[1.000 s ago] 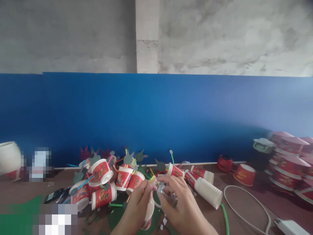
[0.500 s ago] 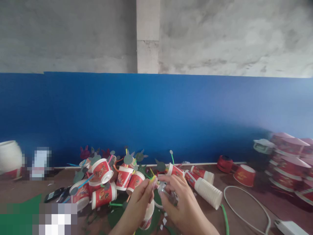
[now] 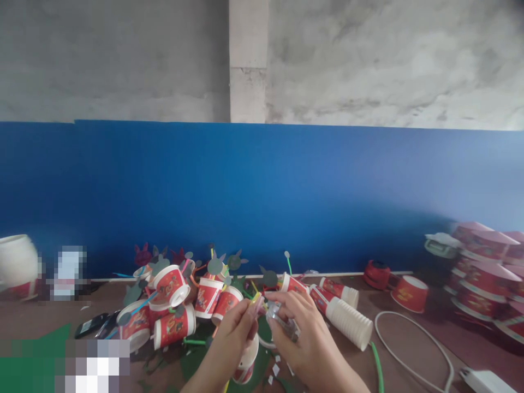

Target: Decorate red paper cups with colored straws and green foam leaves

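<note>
My left hand (image 3: 233, 334) is closed, thumb and fingertips pinching a thin yellow straw (image 3: 256, 298) with a small pale pinkish bit beside it. Curled round a clear, shiny plastic item (image 3: 290, 328) is my right hand (image 3: 309, 335); its exact kind is partly hidden by the fingers. The fingertips of both hands nearly meet over the table. Below them, a red and white paper cup (image 3: 244, 373) shows between my wrists. Left of my hands lies a heap of red paper cups (image 3: 175, 327) with coloured straws and grey paper animal-head shapes.
A nested stack of paper cups (image 3: 347, 322) lies right of my hands. Farther right are a red cup (image 3: 409, 293), a looped white cable (image 3: 414, 316) and stacked red cup lanterns (image 3: 485, 278). White scraps (image 3: 275, 370) and green paper (image 3: 41, 349) lie in front. A blue-painted wall (image 3: 262, 191) rises behind.
Both hands stay almost in place. The fingers shift slightly around the yellow straw and the clear plastic item, and the right hand's fingers are a little farther right.
</note>
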{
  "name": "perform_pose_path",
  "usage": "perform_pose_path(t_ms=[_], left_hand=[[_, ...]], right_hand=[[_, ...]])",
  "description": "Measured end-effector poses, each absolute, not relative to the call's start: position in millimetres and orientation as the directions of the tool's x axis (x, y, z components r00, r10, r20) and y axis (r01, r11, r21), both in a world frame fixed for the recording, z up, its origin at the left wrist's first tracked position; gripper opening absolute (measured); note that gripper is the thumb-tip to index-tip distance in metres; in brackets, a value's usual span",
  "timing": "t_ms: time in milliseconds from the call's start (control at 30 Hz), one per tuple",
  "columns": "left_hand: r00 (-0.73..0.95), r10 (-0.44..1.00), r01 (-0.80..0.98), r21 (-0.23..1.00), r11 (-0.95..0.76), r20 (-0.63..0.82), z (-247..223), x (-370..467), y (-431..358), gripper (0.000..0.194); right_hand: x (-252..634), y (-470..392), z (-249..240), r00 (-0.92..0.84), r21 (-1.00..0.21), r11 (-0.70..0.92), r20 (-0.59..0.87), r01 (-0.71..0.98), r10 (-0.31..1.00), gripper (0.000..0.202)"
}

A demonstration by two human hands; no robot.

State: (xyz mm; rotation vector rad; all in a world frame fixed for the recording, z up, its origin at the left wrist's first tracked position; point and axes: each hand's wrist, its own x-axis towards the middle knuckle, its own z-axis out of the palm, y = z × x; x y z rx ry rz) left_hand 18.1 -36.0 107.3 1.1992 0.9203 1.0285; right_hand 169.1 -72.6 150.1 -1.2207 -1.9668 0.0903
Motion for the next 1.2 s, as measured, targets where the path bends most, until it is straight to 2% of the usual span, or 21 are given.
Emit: perform_pose_path(t_ms=[233, 567, 700, 933, 1033, 1200], left_hand=[[0.303, 0.947, -0.106, 0.983, 0.147, -0.109, 127, 20, -45, 0.056], [0.356, 0.934, -0.090, 0.993, 0.073, -0.036, 120, 18, -45, 0.052], [0.328, 0.944, -0.035, 0.998, 0.061, -0.046, 119, 17, -44, 0.052], [0.284, 0.955, -0.062, 0.992, 0.112, -0.090, 122, 17, -44, 0.053], [0.292, 0.956, -0.031, 0.998, 0.051, -0.040, 120, 17, -43, 0.053], [0.276, 0.953, 0.036, 0.990, -0.136, 0.121, 117, 17, -43, 0.045]], right_hand=[[170, -70, 150, -0.241, -0.444, 0.506, 0.527, 0.739, 0.815, 0.038], [170, -68, 152, -0.212, -0.513, 0.467, 0.478, 0.720, 0.852, 0.035], [169, -69, 154, -0.224, -0.502, 0.481, 0.488, 0.719, 0.844, 0.037], [170, -70, 153, -0.195, -0.523, 0.468, 0.493, 0.713, 0.848, 0.039], [170, -72, 152, -0.184, -0.534, 0.481, 0.514, 0.695, 0.838, 0.038], [168, -76, 151, -0.206, -0.544, 0.537, 0.553, 0.645, 0.807, 0.034]])
